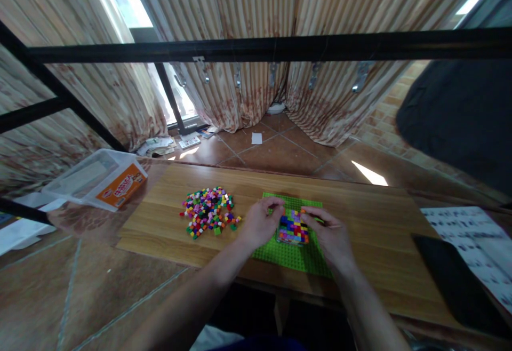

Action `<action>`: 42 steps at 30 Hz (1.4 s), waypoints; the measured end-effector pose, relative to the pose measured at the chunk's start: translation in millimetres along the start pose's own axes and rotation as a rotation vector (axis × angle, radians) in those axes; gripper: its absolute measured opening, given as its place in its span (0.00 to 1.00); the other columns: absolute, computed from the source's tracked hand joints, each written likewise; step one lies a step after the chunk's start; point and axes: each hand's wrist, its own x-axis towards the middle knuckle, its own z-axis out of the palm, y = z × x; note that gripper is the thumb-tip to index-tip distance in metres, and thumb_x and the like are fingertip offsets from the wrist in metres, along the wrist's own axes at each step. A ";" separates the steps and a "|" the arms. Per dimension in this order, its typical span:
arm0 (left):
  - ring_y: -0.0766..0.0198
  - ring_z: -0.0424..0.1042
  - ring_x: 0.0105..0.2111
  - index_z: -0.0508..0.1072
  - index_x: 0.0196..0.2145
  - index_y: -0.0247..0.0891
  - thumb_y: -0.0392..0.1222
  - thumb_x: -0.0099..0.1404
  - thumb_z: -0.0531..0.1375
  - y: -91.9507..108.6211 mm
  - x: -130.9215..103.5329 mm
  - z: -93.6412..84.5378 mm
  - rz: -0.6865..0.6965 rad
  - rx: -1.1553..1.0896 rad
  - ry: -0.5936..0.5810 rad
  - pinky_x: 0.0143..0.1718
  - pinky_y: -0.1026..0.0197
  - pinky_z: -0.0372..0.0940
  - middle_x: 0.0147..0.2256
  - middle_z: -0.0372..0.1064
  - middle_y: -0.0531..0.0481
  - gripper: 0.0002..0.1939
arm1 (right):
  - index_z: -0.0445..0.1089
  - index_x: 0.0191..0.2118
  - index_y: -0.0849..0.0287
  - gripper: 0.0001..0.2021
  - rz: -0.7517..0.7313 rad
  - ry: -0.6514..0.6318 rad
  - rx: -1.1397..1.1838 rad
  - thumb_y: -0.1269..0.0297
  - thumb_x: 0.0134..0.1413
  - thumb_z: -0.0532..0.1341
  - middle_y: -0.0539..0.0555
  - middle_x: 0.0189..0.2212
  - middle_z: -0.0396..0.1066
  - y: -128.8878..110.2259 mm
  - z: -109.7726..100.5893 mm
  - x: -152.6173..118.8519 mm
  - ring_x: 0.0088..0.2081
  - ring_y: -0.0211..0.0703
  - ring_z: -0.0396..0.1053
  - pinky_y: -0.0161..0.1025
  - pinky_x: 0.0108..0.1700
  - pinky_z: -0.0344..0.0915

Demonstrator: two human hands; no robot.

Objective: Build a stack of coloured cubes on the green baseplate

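A block of many coloured small bricks (pixel 293 228) stands on a green studded baseplate (pixel 296 259) on the wooden table. My left hand (pixel 263 222) is at the block's upper left corner, its thumb and index finger curved close together; whatever may be between the fingertips is too small to make out. At the upper right corner of the block, my right hand (pixel 330 233) has its fingers pinched on something orange, which seems to be a small brick. Left of the baseplate lies a loose pile of multicoloured bricks (pixel 206 209).
A clear plastic box (pixel 94 177) with an orange label is at the left. Right of the hands, a dark flat object (pixel 460 281) and a printed sheet (pixel 476 239) lie at the table's right end. A black metal bar (pixel 256 48) crosses beyond the table, before striped curtains.
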 end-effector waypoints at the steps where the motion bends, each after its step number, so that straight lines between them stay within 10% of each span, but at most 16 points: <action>1: 0.59 0.72 0.39 0.78 0.37 0.40 0.39 0.63 0.57 -1.4 5.4 2.7 -0.001 0.001 -0.029 0.43 0.61 0.64 0.37 0.77 0.49 0.09 | 0.80 0.32 0.53 0.15 0.020 -0.018 0.003 0.53 0.36 0.73 0.53 0.37 0.77 1.2 1.4 1.5 0.41 0.47 0.73 0.46 0.47 0.68; 15: 0.66 0.68 0.29 0.78 0.35 0.34 0.40 0.58 0.62 -9.8 30.8 31.3 -0.083 -0.181 -0.229 0.33 0.65 0.63 0.29 0.74 0.50 0.08 | 0.80 0.30 0.54 0.15 0.184 -0.153 0.049 0.56 0.30 0.74 0.52 0.30 0.79 -3.1 -2.3 9.4 0.34 0.45 0.74 0.45 0.44 0.69; 42: 0.66 0.70 0.30 0.78 0.34 0.33 0.32 0.57 0.59 -2.6 29.9 44.7 -0.111 0.017 -0.147 0.35 0.65 0.65 0.30 0.75 0.50 0.09 | 0.80 0.31 0.56 0.17 0.201 -0.192 0.088 0.57 0.27 0.74 0.54 0.32 0.79 -1.3 -1.8 10.3 0.35 0.45 0.75 0.44 0.45 0.69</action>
